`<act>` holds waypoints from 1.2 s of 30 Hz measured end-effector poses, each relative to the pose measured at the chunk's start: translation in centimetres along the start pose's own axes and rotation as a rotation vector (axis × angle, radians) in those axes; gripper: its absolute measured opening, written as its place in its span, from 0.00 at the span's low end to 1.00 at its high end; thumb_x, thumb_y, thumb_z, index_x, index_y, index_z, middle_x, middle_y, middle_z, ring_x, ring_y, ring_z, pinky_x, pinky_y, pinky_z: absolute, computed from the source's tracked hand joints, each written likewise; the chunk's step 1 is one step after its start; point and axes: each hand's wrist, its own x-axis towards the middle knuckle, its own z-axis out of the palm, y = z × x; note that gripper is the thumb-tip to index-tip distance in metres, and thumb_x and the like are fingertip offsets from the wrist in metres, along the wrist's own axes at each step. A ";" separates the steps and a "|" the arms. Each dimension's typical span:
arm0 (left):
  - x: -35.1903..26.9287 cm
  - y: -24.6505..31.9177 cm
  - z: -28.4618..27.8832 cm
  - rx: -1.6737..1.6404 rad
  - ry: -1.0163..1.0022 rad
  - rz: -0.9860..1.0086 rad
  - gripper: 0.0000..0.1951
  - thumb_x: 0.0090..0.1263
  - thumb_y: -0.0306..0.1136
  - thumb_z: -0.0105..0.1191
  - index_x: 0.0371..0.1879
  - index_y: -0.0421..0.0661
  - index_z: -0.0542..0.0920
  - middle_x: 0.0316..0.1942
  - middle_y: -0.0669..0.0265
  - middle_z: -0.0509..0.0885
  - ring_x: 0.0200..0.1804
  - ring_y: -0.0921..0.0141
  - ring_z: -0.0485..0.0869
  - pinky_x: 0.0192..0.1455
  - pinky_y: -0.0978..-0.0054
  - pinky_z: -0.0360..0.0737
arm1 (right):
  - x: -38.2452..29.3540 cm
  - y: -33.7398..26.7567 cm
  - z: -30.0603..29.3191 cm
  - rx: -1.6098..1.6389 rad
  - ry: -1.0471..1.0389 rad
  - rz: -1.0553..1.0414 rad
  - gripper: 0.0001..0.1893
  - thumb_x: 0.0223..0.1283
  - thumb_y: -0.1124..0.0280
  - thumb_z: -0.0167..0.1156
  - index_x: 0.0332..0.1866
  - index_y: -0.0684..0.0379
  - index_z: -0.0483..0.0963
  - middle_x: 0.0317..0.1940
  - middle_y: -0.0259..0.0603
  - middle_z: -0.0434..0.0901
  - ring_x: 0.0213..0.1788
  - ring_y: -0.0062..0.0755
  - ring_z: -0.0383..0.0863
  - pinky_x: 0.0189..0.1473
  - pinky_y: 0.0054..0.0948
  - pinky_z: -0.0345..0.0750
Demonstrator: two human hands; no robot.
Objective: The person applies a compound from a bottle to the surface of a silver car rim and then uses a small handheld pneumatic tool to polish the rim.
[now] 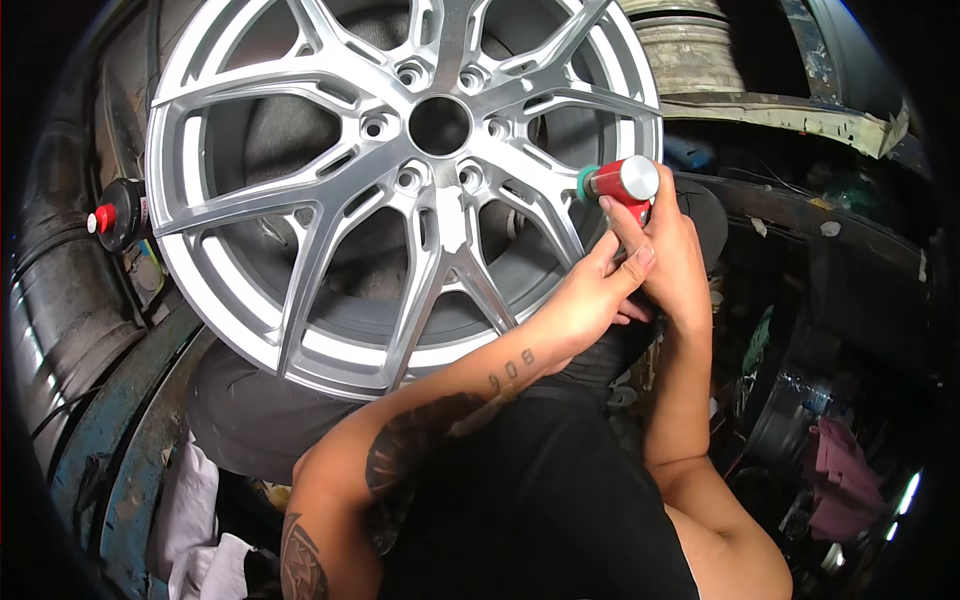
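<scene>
A silver multi-spoke alloy wheel (439, 191) lies face up across my lap, its centre bore and lug holes showing. My right hand (675, 255) grips a small red handheld rotary sander or polisher (619, 180) above the wheel's right side. The tool's green pad (586, 183) is at a spoke near the rim; whether it touches is unclear. Just below the tool, my left hand (596, 300) rests against my right hand, thumb across it. The left fingers are partly hidden, so whether they hold the tool's lower part is not visible.
A black round container with a red cap (105, 217) is left of the wheel. Blue metal beams (112, 420) and white cloth (191, 517) lie at lower left. More wheel rims (686, 56) stand at upper right, by a worn ledge (787, 116). A maroon cloth (844, 480) hangs at right.
</scene>
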 end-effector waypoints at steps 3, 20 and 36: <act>-0.9 -0.2 0.6 -0.027 0.049 0.031 0.40 0.80 0.61 0.45 0.81 0.50 0.50 0.67 0.55 0.75 0.47 0.66 0.87 0.59 0.64 0.78 | 0.0 -0.8 0.2 0.083 -0.075 0.031 0.29 0.66 0.58 0.66 0.66 0.56 0.65 0.30 0.55 0.85 0.34 0.57 0.88 0.38 0.44 0.81; -1.7 -1.9 1.7 -0.151 0.179 0.170 0.37 0.79 0.61 0.47 0.78 0.49 0.59 0.62 0.57 0.78 0.45 0.67 0.86 0.50 0.70 0.83 | -0.9 -2.4 0.3 0.050 -0.157 -0.008 0.27 0.65 0.59 0.64 0.66 0.53 0.65 0.30 0.56 0.84 0.34 0.62 0.86 0.38 0.47 0.79; -1.9 -1.7 1.9 -0.172 0.221 0.136 0.38 0.79 0.64 0.44 0.77 0.50 0.57 0.63 0.58 0.76 0.37 0.71 0.85 0.49 0.71 0.80 | -1.4 -2.3 1.4 0.048 -0.076 -0.037 0.28 0.66 0.59 0.65 0.67 0.52 0.65 0.33 0.56 0.86 0.39 0.62 0.87 0.41 0.46 0.81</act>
